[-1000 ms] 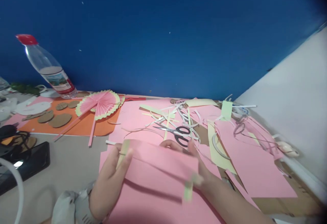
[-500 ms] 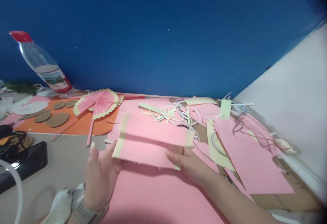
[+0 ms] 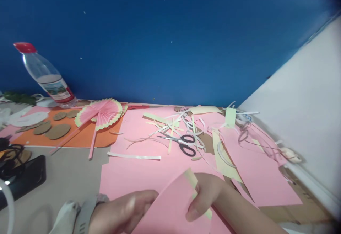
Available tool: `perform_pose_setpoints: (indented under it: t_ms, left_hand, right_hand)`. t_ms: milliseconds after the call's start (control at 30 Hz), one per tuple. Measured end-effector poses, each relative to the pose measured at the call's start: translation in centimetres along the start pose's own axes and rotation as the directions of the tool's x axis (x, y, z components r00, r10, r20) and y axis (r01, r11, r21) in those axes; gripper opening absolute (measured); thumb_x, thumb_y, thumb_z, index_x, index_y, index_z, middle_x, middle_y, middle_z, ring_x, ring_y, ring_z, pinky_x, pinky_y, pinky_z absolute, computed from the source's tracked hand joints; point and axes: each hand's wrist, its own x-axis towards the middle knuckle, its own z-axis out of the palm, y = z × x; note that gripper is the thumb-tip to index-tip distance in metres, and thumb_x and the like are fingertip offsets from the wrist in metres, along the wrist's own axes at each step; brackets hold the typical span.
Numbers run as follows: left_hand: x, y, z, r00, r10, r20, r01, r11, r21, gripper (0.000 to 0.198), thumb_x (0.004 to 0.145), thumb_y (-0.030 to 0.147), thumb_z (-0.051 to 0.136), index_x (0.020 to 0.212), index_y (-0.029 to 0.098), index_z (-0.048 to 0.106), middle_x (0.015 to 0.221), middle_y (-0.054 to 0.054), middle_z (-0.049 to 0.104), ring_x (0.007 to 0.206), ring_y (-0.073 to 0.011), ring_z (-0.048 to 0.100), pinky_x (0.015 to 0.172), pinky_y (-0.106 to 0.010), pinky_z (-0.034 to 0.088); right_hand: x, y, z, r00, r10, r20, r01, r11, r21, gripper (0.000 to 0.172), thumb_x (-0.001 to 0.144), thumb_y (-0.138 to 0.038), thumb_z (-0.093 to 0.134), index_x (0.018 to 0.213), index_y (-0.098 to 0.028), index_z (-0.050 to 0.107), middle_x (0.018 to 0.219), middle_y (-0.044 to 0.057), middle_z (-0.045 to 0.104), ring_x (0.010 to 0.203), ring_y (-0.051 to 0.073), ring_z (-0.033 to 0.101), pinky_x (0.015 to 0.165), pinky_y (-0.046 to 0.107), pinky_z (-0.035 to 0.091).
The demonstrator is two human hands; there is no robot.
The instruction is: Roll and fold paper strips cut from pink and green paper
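Observation:
My right hand pinches a pink paper sheet by its pale yellow-green edge, thumb on the front and fingers behind. The sheet is tilted and curved low in the view, and its lower part runs out of the frame. At the sheet's left edge is my left hand, slightly blurred, its fingers curled with their tips behind the paper. Beyond the hands, black-handled scissors lie among thin paper strips. A white strip rests on the large pink paper beneath.
On the left stand a red-capped bottle and a pink pleated fan on orange paper. Cardboard discs and a black phone lie nearby. More pink sheets are at right, below the blue wall.
The pink sheet has come down toward me and turned from flat to steeply tilted, uncovering the scissors and white strip. My left hand has lowered, and its raised thumb has come down.

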Motion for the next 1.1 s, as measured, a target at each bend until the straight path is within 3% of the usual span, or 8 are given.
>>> perform_pose_setpoints:
  t_ms: [133, 233, 333, 467, 533, 700, 867, 1100]
  left_hand:
    - [0.2, 0.4, 0.7, 0.999, 0.008, 0.047, -0.012, 0.995, 0.095, 0.052, 0.074, 0.064, 0.052, 0.102, 0.022, 0.065, 0.090, -0.008, 0.065, 0.088, -0.0263, 0.061, 0.089, -0.043, 0.041]
    - [0.6, -0.1, 0.5, 0.991, -0.129, -0.036, 0.133, 0.982, 0.138, 0.040, 0.074, 0.051, 0.062, 0.098, 0.020, 0.062, 0.073, -0.001, 0.058, 0.072, -0.0170, 0.057, 0.073, -0.030, 0.044]
    - [0.9, -0.8, -0.1, 0.974, -0.164, -0.158, 0.210, 0.917, 0.338, 0.032, 0.080, 0.046, 0.057, 0.092, 0.016, 0.057, 0.061, 0.005, 0.041, 0.055, -0.0086, 0.037, 0.053, -0.019, 0.029]
    - [1.4, -1.3, -0.5, 0.947, -0.047, -0.318, 0.232, 0.785, 0.575, 0.022, 0.087, 0.038, 0.047, 0.084, 0.016, 0.051, 0.062, 0.008, 0.027, 0.055, -0.0086, 0.024, 0.050, -0.021, 0.022]
    - [1.5, -1.3, -0.5, 0.928, 0.017, -0.373, 0.233, 0.754, 0.615, 0.021, 0.088, 0.036, 0.045, 0.080, 0.017, 0.049, 0.064, 0.007, 0.029, 0.058, -0.0090, 0.026, 0.053, -0.021, 0.025]
    - [1.3, -0.1, -0.1, 0.969, -0.047, -0.241, 0.202, 0.707, 0.677, 0.015, 0.083, 0.033, 0.051, 0.081, 0.018, 0.054, 0.071, 0.005, 0.049, 0.064, -0.0112, 0.040, 0.061, -0.022, 0.035]
    - [1.2, 0.3, 0.2, 0.990, -0.023, -0.136, 0.108, 0.743, 0.661, 0.014, 0.083, 0.030, 0.049, 0.082, 0.018, 0.056, 0.079, 0.002, 0.058, 0.072, -0.0142, 0.048, 0.070, -0.024, 0.040]
    - [1.8, -2.3, 0.6, 0.907, 0.123, -0.402, 0.197, 0.720, 0.665, 0.031, 0.092, 0.041, 0.034, 0.069, 0.020, 0.035, 0.063, 0.007, 0.033, 0.059, -0.0104, 0.031, 0.055, -0.023, 0.029]
  right_hand:
    - [0.2, 0.4, -0.1, 0.953, 0.164, 0.256, -0.195, 0.975, 0.102, 0.027, 0.064, -0.037, 0.073, 0.067, -0.010, 0.068, 0.055, 0.003, 0.065, 0.064, 0.019, 0.069, 0.061, 0.025, 0.054]
    - [0.2, 0.5, 0.1, 0.991, 0.060, 0.119, -0.071, 0.993, 0.090, 0.032, 0.060, -0.041, 0.075, 0.067, -0.011, 0.067, 0.061, 0.003, 0.067, 0.073, 0.018, 0.067, 0.070, 0.026, 0.051]
    - [0.3, 0.0, 0.5, 0.999, -0.019, -0.026, 0.020, 0.998, 0.064, 0.050, 0.055, -0.050, 0.077, 0.084, -0.009, 0.067, 0.075, 0.004, 0.068, 0.076, 0.017, 0.064, 0.072, 0.027, 0.048]
    - [0.3, -1.7, 1.5, 0.947, -0.056, -0.318, 0.003, 0.986, -0.164, 0.048, 0.074, -0.043, 0.067, 0.113, -0.017, 0.057, 0.093, 0.004, 0.065, 0.086, 0.017, 0.060, 0.078, 0.029, 0.046]
    - [0.3, -2.6, 1.7, 0.916, -0.085, -0.392, -0.038, 0.954, -0.297, 0.042, 0.074, -0.040, 0.068, 0.109, -0.020, 0.058, 0.097, 0.002, 0.062, 0.090, 0.018, 0.057, 0.079, 0.028, 0.044]
    - [0.0, -3.3, 1.0, 0.927, -0.009, -0.374, -0.191, 0.848, -0.495, 0.035, 0.070, -0.044, 0.069, 0.068, -0.018, 0.045, 0.063, -0.006, 0.041, 0.058, 0.009, 0.037, 0.053, 0.021, 0.031]
    - [0.3, -3.3, 1.3, 0.912, -0.084, -0.402, -0.186, 0.788, -0.587, 0.041, 0.082, -0.050, 0.053, 0.066, -0.020, 0.032, 0.065, -0.006, 0.027, 0.059, 0.009, 0.026, 0.052, 0.022, 0.023]
    - [1.4, -3.0, 3.7, 0.823, -0.266, -0.502, -0.135, 0.767, -0.628, 0.037, 0.091, -0.049, 0.038, 0.068, -0.020, 0.035, 0.069, -0.005, 0.032, 0.063, 0.010, 0.032, 0.058, 0.024, 0.027]
